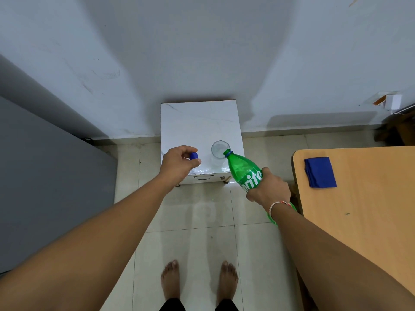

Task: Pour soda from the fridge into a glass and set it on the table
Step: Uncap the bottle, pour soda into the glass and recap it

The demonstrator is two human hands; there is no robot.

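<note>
Bottle: the green soda bottle (244, 171) is uncapped and tilted, its long axis running from lower right up to upper left, mouth aimed at the glass (219, 153) and poised just over its near rim.
Right grip: the right hand (268, 189) wraps the bottle's labelled mid-body, fingers curled round it; the base is hidden behind the wrist.
Left grip: the left hand (178, 163) pinches the blue cap (193, 156) between thumb and fingertips, over the near left part of the small white worktop (197, 122).
Glass: upright on the white worktop's near right part, clear; I cannot tell whether any liquid is in it.
Handling, bottle: likely thin, springy plastic that dents under a hard squeeze and may be slick if cold; how full it is cannot be read, so weight is uncertain. The waist hold suits a controlled tilt.
Handling, glass: rigid, fragile, light enough to tip if the bottle's mouth knocks it; best taken round its side wall.
Stage: judged as the start of the pour.
Destination: the wooden worktop (368, 212) at right carries a folded blue cloth (320, 172).
</note>
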